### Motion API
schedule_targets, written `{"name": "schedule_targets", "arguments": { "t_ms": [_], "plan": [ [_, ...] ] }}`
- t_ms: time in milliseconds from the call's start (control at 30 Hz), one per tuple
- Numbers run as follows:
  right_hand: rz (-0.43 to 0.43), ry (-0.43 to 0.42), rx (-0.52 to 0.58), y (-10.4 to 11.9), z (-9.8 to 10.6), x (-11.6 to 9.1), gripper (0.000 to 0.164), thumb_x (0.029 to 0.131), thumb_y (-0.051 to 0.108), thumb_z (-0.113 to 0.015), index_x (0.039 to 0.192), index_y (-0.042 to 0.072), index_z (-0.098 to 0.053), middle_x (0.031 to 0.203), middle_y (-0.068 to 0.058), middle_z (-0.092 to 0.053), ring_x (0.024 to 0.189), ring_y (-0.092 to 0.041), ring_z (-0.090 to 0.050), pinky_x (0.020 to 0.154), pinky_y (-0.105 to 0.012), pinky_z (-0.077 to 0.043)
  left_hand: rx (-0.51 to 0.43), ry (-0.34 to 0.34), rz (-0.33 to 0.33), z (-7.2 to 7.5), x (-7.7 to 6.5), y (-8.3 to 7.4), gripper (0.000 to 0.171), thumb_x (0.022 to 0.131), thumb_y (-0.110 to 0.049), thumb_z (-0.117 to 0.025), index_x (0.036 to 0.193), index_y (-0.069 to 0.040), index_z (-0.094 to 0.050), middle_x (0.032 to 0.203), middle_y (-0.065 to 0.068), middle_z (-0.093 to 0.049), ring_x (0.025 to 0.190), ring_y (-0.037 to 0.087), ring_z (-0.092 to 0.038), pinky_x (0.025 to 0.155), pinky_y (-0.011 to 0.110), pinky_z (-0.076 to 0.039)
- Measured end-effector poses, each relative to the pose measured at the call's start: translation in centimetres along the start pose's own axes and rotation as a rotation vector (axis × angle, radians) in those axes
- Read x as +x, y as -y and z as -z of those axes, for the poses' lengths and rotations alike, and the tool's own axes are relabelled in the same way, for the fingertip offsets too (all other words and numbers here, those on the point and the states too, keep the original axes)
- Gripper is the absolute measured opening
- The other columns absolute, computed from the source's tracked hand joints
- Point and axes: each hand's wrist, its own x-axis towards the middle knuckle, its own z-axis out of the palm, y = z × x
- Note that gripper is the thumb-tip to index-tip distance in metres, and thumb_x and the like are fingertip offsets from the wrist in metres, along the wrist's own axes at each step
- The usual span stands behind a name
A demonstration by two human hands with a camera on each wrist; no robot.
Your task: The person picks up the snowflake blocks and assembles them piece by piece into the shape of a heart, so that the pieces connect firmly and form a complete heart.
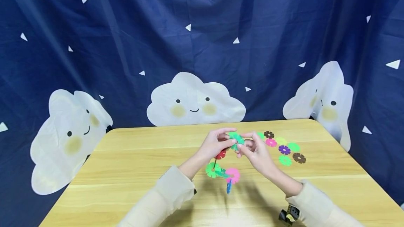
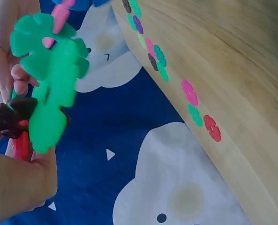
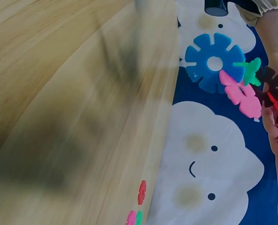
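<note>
Both hands meet above the table in the head view. My left hand [image 1: 213, 146] pinches a chain of slotted plastic flower discs near its upper end. My right hand [image 1: 257, 153] pinches a teal-green disc [image 1: 238, 143] at that end, right beside the left fingertips. Below the left hand hang a red disc [image 1: 221, 154], a dark brown one seen edge-on, a light green disc [image 1: 213, 170], a teal one, a pink disc [image 1: 233, 175] and a blue disc [image 1: 229, 187]. In the right wrist view, the blue disc [image 3: 215, 63] slots into the pink one. Fingers partly hide the upper joint.
Loose flower discs lie flat on the wooden table [image 1: 142, 157], right of the hands, among them a purple disc [image 1: 284, 150], a brown disc [image 1: 299, 158] and a pink disc [image 1: 270, 142]. A dark blue curtain [image 1: 195, 52] with white clouds hangs behind the table.
</note>
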Motion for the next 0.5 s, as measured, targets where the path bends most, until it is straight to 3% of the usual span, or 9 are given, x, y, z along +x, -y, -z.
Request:
{"name": "schedule_targets", "arguments": {
  "t_ms": [233, 333, 400, 500],
  "plan": [
    [0.064, 0.051, -0.011, -0.5, 0.6, -0.2, 0.026, 0.085, -0.016, -0.047, 0.109, -0.014, -0.037, 0.068, -0.007, -0.060, 0.059, -0.010, -0.061, 0.059, -0.024, -0.052, 0.012, 0.038, -0.052, -0.1, 0.0, 0.2, 0.028, 0.085, -0.002, -0.061, 0.112, 0.005, -0.061, 0.063, 0.003, -0.052, 0.051, 0.010, -0.043, 0.047, 0.021, -0.035],
    [0.103, 0.050, -0.061, -0.7, 2.0, -0.4, 0.031, 0.084, -0.016, -0.049, 0.111, -0.003, -0.046, 0.070, -0.010, -0.061, 0.059, -0.010, -0.061, 0.057, -0.025, -0.052, 0.012, 0.036, -0.042, -0.1, -0.1, 0.2, 0.026, 0.086, -0.002, -0.059, 0.111, 0.006, -0.061, 0.060, 0.000, -0.049, 0.049, 0.009, -0.041, 0.045, 0.021, -0.034],
    [0.039, 0.023, -0.138, -0.9, 3.6, -0.7, 0.031, 0.085, -0.013, -0.050, 0.112, 0.003, -0.050, 0.074, -0.012, -0.063, 0.061, -0.008, -0.061, 0.059, -0.025, -0.052, 0.008, 0.020, -0.026, 0.1, -0.2, 0.4, 0.025, 0.086, -0.004, -0.060, 0.110, 0.004, -0.063, 0.060, 0.001, -0.049, 0.049, 0.009, -0.042, 0.045, 0.021, -0.034],
    [-0.189, 0.006, -0.366, -1.3, 6.9, -1.2, 0.023, 0.087, -0.004, -0.053, 0.110, 0.002, -0.053, 0.083, -0.018, -0.063, 0.071, -0.017, -0.063, 0.065, -0.029, -0.053, -0.003, -0.009, 0.000, 0.6, -0.3, 0.7, 0.025, 0.086, -0.007, -0.061, 0.110, -0.001, -0.064, 0.062, -0.001, -0.052, 0.049, 0.008, -0.043, 0.044, 0.021, -0.034]
  ]
}}
